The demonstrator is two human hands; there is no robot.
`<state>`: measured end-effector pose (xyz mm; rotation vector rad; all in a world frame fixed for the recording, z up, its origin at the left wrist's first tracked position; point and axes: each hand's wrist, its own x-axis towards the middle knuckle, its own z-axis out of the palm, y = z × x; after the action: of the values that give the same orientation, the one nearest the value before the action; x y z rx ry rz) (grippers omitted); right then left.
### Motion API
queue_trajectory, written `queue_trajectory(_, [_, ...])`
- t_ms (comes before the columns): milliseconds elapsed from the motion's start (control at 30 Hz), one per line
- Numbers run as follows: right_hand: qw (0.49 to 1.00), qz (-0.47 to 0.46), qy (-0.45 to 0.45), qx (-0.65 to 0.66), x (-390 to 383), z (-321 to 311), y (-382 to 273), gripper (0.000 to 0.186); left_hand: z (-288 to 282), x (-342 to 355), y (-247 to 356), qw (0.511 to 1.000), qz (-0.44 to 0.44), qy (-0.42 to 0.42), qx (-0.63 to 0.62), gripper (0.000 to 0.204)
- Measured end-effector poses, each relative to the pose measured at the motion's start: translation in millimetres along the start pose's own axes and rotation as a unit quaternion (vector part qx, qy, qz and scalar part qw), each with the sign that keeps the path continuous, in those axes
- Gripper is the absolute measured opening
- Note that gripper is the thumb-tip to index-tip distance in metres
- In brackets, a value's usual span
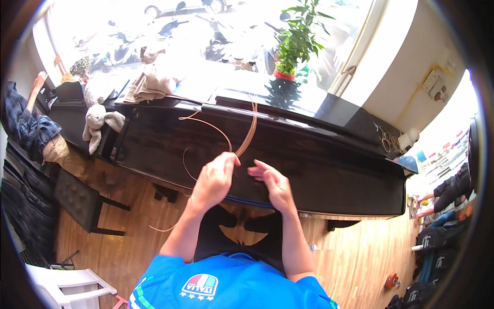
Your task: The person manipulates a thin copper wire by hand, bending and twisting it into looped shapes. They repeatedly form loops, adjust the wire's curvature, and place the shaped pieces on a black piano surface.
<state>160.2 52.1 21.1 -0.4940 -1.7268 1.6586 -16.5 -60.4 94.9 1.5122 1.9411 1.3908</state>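
My left hand (214, 178) is closed round a bundle of thin tan strands (250, 132) that look like rattan cane. The strands rise from my fist in a curve over the black surface. One looser strand (213, 126) arcs off toward the left, and a tan end (162, 228) hangs below, left of my forearm. Just right of the bundle, my right hand (272, 184) is raised with its fingers apart and nothing seen in it. Both hands are above the near part of a long glossy black piano-like cabinet (329, 177).
A potted plant (297, 44) stands at the window, with folded cloth (152, 85) and a plush rabbit (96, 121) to its left. Scissors (385, 142) lie far right. A black padded bench (77, 195) is at left. Other people's arms (33, 95) show at both edges.
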Motion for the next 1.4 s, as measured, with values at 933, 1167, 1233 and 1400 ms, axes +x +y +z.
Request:
queue_trajectory(933, [0.801, -0.12, 0.258, 0.526, -30, -120, -30, 0.027, 32, -78, -35, 0.982, -0.15, -0.058, -0.096, 0.043])
queue_trajectory(1167, [0.782, -0.177, 0.306, 0.514, -58, -144, -16, 0.022, 33, -77, -30, 0.983, -0.138, -0.1, -0.064, 0.039])
queue_trajectory(1233, [0.762, -0.191, 0.321, 0.529, -64, -149, -19, 0.02, 29, -79, -34, 0.982, -0.143, -0.105, -0.059, 0.039])
queue_trajectory(1400, [0.777, -0.228, 0.286, 0.513, -82, -160, -16, 0.021, 21, -78, -48, 0.979, -0.151, -0.116, -0.066, 0.04])
